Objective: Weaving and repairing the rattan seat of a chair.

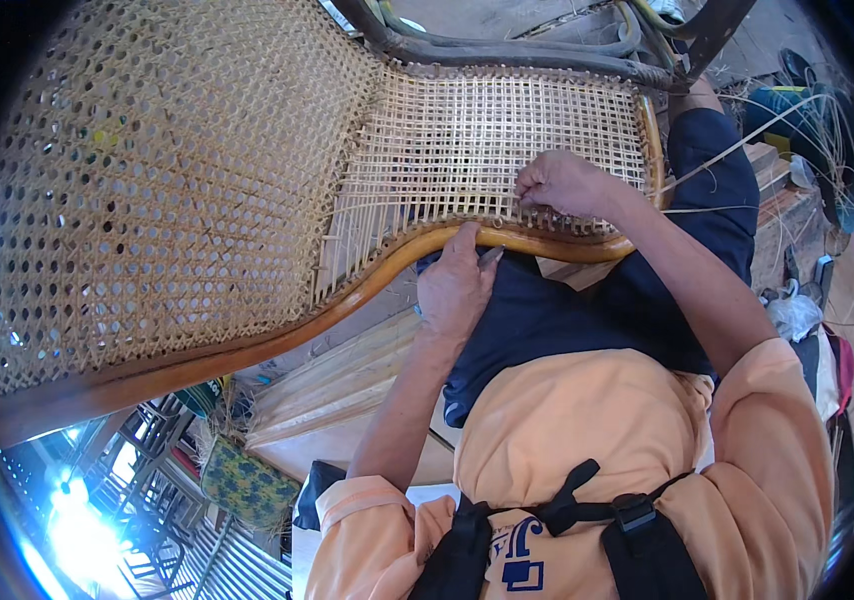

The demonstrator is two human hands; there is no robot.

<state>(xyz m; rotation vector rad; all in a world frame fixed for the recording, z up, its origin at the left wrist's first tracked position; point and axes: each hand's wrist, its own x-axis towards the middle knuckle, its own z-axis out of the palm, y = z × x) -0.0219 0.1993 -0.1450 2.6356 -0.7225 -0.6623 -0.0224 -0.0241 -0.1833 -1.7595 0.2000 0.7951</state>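
A wooden chair frame (pixel 247 345) lies across my lap, with a dense woven cane back (pixel 147 180) on the left. A lighter, open-grid cane seat (pixel 467 130) sits in the middle. My right hand (pixel 562 183) rests on the near edge of the open grid, its fingers pinched on a thin cane strand (pixel 717 160) that trails off to the right. My left hand (pixel 455 285) is just below the curved wooden rim, thumb against the rim. It is closed around a small grey pointed tool (pixel 492 255) whose tip sticks out.
Loose cane strands and a coil (pixel 827 130) lie at the right near a blue-green object. Dark curved tubing (pixel 507 50) runs behind the chair's far edge. A patterned cushion (pixel 247 485) and metal racks (pixel 147 450) are at lower left. Clutter lies on the floor to the right.
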